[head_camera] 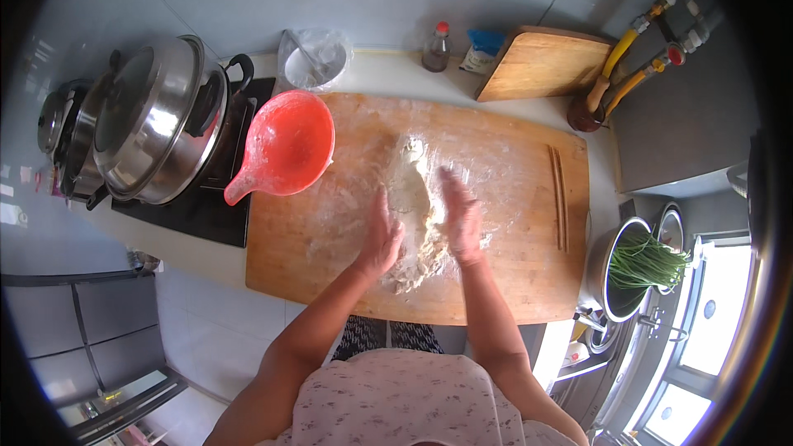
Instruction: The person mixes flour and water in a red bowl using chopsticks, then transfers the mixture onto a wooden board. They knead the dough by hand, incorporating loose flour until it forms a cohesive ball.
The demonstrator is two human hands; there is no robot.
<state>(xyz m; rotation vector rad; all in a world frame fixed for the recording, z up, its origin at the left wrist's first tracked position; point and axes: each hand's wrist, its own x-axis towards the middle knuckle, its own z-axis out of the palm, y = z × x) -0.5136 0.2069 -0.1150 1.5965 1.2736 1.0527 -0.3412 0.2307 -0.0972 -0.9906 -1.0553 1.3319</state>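
A long, rough mound of flour dough (410,189) lies on a large wooden board (520,198), with crumbly bits along its right side and near end. My left hand (383,238) rests flat against the dough's left side, thumb raised. On the other side, my right hand (461,217) is blurred, palm turned towards the dough and fingers pointing away from me; whether it touches the dough I cannot tell. Neither hand grips anything. Loose flour is dusted over the wood around both hands.
At the board's upper left sits a red plastic ladle-shaped bowl (288,142), beside a lidded steel pot (148,118) on the stove. Wooden chopsticks (559,198) lie at right. Behind stand a bottle (437,49) and a cutting board (545,65). Green chives (644,263) fill a steel bowl.
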